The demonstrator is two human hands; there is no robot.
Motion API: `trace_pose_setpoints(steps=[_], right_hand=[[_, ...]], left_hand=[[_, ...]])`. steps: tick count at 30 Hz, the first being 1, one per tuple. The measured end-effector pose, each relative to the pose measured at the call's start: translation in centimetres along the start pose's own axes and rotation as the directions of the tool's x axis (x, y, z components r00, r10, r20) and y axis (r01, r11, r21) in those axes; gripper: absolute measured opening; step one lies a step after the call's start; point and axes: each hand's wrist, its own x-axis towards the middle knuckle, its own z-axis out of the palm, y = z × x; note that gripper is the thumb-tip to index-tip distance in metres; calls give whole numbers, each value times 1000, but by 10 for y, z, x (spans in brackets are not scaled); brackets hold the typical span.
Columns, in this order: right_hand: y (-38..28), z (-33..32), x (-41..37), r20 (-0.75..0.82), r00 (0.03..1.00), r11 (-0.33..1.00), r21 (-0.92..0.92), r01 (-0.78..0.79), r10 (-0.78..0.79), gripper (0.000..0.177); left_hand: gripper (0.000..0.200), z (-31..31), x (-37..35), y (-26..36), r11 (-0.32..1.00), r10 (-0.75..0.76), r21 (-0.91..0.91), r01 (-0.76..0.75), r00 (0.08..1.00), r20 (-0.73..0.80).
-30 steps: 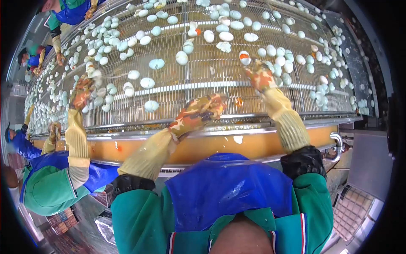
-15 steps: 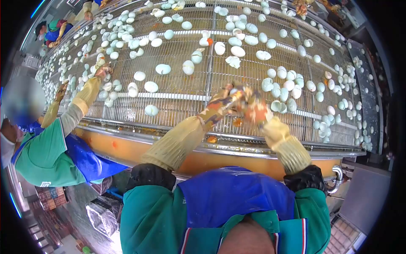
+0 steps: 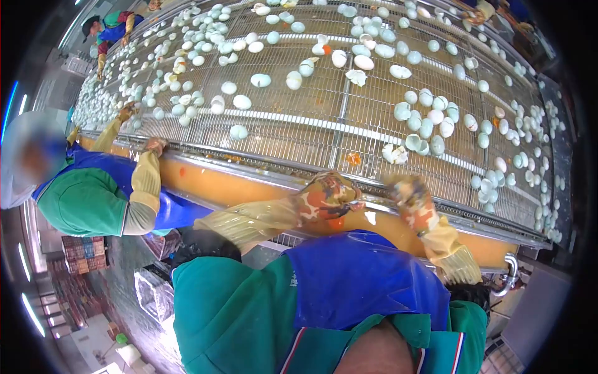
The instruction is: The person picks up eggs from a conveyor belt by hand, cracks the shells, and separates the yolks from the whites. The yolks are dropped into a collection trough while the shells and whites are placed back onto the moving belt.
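Many pale blue and white eggs and broken shells point(image 3: 426, 128) lie on a metal wire grid point(image 3: 311, 134). My left hand point(image 3: 328, 201), in a camouflage-patterned glove with a long beige cuff, is over the near edge of the grid, its fingers curled; what it holds, if anything, is hidden. My right hand point(image 3: 412, 202), gloved alike and blurred by motion, hangs above the metal rim. A crushed white shell point(image 3: 395, 153) lies on the grid beyond my right hand. A small white shell piece point(image 3: 370, 217) is between my hands, over the orange side.
A co-worker in green and blue point(image 3: 87, 193) stands at the left, gloved hands near the rim. Other people work across the grid, at the upper left and upper right. A metal rail point(image 3: 261, 168) and orange trough point(image 3: 218, 184) run along the near side. A curved pipe point(image 3: 511, 274) is at the right.
My hands have come apart and moved back from the grid toward my body. A crushed white shell now shows on the grid near where they were. The co-worker's hands have shifted too.
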Motion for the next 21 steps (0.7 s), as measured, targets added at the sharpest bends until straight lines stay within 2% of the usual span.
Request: trace_pose_setpoints(steps=[1, 2, 3, 4, 5, 6, 7, 8, 9, 10, 11, 12, 13, 15, 17, 21], right_hand=[[7, -17, -1, -75, 997, 998, 64, -23, 28, 37], [9, -34, 3, -153, 988, 999, -2, 35, -35, 38], [8, -49, 9, -227, 969, 994, -72, 87, -101, 40], [8, -61, 16, -298, 939, 980, -145, 137, -175, 42], [0, -60, 19, -307, 918, 904, -414, 107, -249, 47], [-9, -59, 22, -314, 893, 760, -649, 46, -322, 52], [-35, -41, 16, -244, 899, 378, -921, -96, -365, 62], [-37, -35, 6, -207, 913, 303, -948, -98, -351, 68], [-39, -30, -4, -170, 926, 226, -969, -95, -337, 74], [-37, -26, -15, -136, 929, 189, -979, -73, -345, 72], [-33, -22, -22, -101, 929, 151, -987, -50, -356, 71], [-30, -21, -26, -66, 928, 111, -993, -27, -366, 69], [-29, -22, -27, -82, 933, 110, -993, -46, -350, 67], [-28, -27, -27, -119, 940, 108, -990, -89, -321, 63], [-42, -32, -30, -148, 954, 183, -978, -102, -262, 60], [-37, -52, -34, -156, 965, 246, -964, -102, -210, 57]], left_hand=[[5, 2, 7, -10, 793, -56, -603, 83, 996, 63], [4, 10, 10, -6, 968, -24, -250, 26, 1000, 11], [4, 21, 14, 5, 989, 19, 145, -15, 999, -26], [12, 12, 26, 1, 989, 137, 64, -137, 991, 0], [21, 2, 38, -3, 967, 255, -26, -254, 967, 27], [29, -7, 50, -7, 926, 367, -118, -359, 929, 53], [36, -34, 75, 2, 847, 531, -15, -531, 847, -32], [36, -58, 87, 25, 795, 605, 185, -578, 780, -163], [37, -82, 91, 52, 713, 640, 582, -392, 702, -312], [37, -107, 100, 75, 561, 666, 826, -59, 625, -408], [37, -135, 108, 90, 436, 676, 869, 236, 552, -489], [38, -155, 117, 96, 373, 651, 828, 419, 518, -555], [38, -171, 126, 97, 337, 615, 780, 527, 504, -606], [39, -193, 146, 84, 292, 574, 709, 642, 476, -667], [39, -210, 161, 74, 288, 575, 644, 709, 410, -708], [41, -233, 176, 72, 339, 614, 604, 722, 317, -723]])
